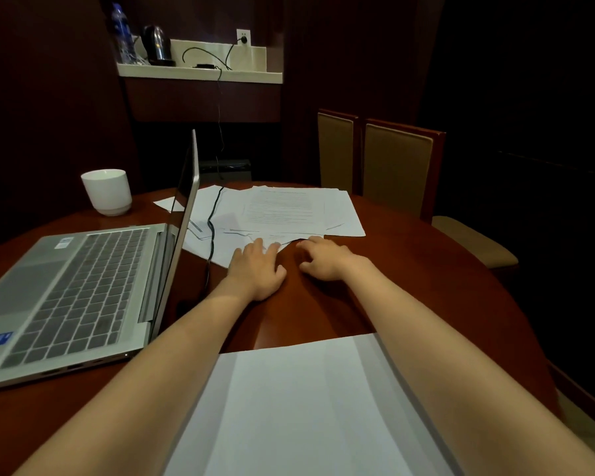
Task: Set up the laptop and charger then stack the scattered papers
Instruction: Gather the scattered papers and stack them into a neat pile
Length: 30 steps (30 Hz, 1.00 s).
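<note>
While the laptop [83, 280] stands open to the left of the fingers [258, 243], with the charger cable [210, 219] run across the sheets beside it, the scattered papers [282, 211] lie fanned on the worktop [392, 286] just beyond the fingertips. The left hand [255, 266] is laid flat, its fingers slightly spread and resting on the nearest sheet edge. The right hand [323, 261] is held beside it with fingers curled at the same edge; whether a sheet is pinched cannot be told. The sheets are judged light, limp and prone to sliding on the polished surface. They should be gathered from the outer edges inward, with the cable lifted clear first. A pile of sheets [306, 407] lies behind the fingers, between the forearms.
</note>
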Motion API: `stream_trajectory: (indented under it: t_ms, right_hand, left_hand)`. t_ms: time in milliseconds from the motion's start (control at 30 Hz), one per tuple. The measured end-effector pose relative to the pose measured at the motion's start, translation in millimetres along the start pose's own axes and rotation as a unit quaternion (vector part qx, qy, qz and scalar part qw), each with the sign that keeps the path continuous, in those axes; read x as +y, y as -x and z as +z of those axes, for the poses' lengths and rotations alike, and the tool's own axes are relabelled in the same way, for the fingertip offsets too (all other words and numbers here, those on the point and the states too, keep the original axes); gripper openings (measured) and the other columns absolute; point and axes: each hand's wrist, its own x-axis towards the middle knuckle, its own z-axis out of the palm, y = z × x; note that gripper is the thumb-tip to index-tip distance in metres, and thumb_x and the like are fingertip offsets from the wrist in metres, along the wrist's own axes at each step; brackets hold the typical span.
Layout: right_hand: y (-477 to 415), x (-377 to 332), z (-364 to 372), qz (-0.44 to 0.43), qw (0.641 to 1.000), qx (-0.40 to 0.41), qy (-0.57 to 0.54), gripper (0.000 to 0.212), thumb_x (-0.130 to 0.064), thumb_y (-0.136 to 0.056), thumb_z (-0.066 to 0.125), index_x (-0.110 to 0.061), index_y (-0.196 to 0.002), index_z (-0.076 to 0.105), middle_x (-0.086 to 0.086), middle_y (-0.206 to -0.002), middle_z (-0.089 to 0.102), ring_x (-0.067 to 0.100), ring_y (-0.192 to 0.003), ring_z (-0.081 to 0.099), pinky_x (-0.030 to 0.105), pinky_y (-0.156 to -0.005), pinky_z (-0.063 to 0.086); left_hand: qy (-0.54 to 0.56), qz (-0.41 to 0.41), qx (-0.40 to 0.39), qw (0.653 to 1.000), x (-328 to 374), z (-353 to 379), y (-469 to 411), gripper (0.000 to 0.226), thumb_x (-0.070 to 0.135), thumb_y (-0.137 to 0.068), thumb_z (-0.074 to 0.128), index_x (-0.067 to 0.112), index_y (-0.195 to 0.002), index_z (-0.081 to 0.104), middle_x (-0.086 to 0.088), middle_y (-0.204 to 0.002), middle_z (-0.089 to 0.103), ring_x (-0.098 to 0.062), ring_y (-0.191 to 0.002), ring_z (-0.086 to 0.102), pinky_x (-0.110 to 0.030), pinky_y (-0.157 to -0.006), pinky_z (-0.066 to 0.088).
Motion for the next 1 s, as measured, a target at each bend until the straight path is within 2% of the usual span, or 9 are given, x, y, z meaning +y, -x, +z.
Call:
stream_trajectory:
  t_ms: [67, 100, 267, 367, 467, 633, 1000]
  right_hand:
    - [-10, -4, 4, -0.006, 1.0, 0.003, -0.001, 0.055, -0.031, -0.098, 0.041, -0.022, -0.149, 0.022, 0.004, -0.156, 0.018, 0.027, -0.142, 0.019, 0.049, -0.112, 0.02]
    - [-15, -4, 6, -0.003, 1.0, 0.009, -0.001, 0.055, -0.032, -0.098, 0.04, -0.022, -0.149, 0.021, 0.004, -0.157, 0.015, 0.026, -0.144, 0.014, 0.05, -0.113, 0.016]
    - [-44, -1, 5, 0.015, 0.999, 0.043, 0.008, 0.057, -0.041, -0.1, 0.031, -0.023, -0.151, 0.011, 0.004, -0.159, 0.0, 0.025, -0.146, -0.004, 0.052, -0.115, 0.002]
    - [-56, 0, 11, 0.037, 0.999, 0.017, 0.004, 0.059, -0.048, -0.099, 0.026, -0.027, -0.151, 0.005, 0.004, -0.159, -0.006, 0.027, -0.146, -0.007, 0.053, -0.115, -0.002]
    - [-59, 3, 20, 0.056, 0.998, -0.021, 0.003, 0.058, -0.052, -0.098, 0.018, -0.03, -0.151, 0.005, 0.003, -0.159, -0.002, 0.027, -0.146, -0.003, 0.054, -0.114, -0.003]
    - [-49, 4, 10, 0.07, 0.996, -0.044, 0.035, 0.061, -0.056, -0.097, 0.02, -0.03, -0.15, 0.009, 0.003, -0.159, 0.007, 0.027, -0.145, 0.01, 0.053, -0.115, 0.009]
    - [9, 12, 6, 0.081, 0.995, -0.037, 0.052, 0.061, -0.058, -0.095, 0.026, -0.027, -0.148, 0.018, 0.005, -0.156, 0.019, 0.029, -0.142, 0.02, 0.056, -0.112, 0.015]
  left_hand:
    - [0.054, -0.069, -0.063, 0.994, -7, 6, -3, 0.068, 0.052, -0.094, 0.028, 0.019, -0.15, 0.007, -0.015, -0.156, 0.004, -0.032, -0.144, 0.005, -0.048, -0.115, 0.005]
    - [0.071, -0.09, -0.09, 0.989, -11, 9, -5, 0.072, 0.058, -0.093, 0.026, 0.02, -0.15, 0.004, -0.012, -0.157, -0.001, -0.031, -0.145, -0.002, -0.05, -0.115, 0.0]
    - [0.067, -0.069, -0.105, 0.99, -18, 7, -8, 0.075, 0.065, -0.091, 0.024, 0.022, -0.15, 0.009, -0.008, -0.158, 0.005, -0.03, -0.145, 0.001, -0.052, -0.114, 0.003]
    - [0.047, -0.051, -0.106, 0.992, -20, 6, -7, 0.075, 0.065, -0.09, 0.023, 0.022, -0.149, 0.011, -0.007, -0.157, 0.009, -0.029, -0.144, 0.006, -0.053, -0.113, 0.007]
    - [0.039, -0.035, -0.104, 0.993, -21, 5, -6, 0.074, 0.066, -0.089, 0.024, 0.024, -0.149, 0.013, -0.006, -0.155, 0.013, -0.03, -0.142, 0.011, -0.052, -0.113, 0.01]
    - [0.026, -0.015, -0.131, 0.991, -20, -3, -2, 0.073, 0.066, -0.089, 0.026, 0.025, -0.148, 0.014, -0.007, -0.154, 0.016, -0.03, -0.141, 0.013, -0.051, -0.112, 0.013]
    - [0.013, 0.022, -0.184, 0.983, 7, -23, 34, 0.072, 0.065, -0.09, 0.029, 0.026, -0.148, 0.014, -0.005, -0.154, 0.015, -0.031, -0.142, 0.011, -0.051, -0.111, 0.016]
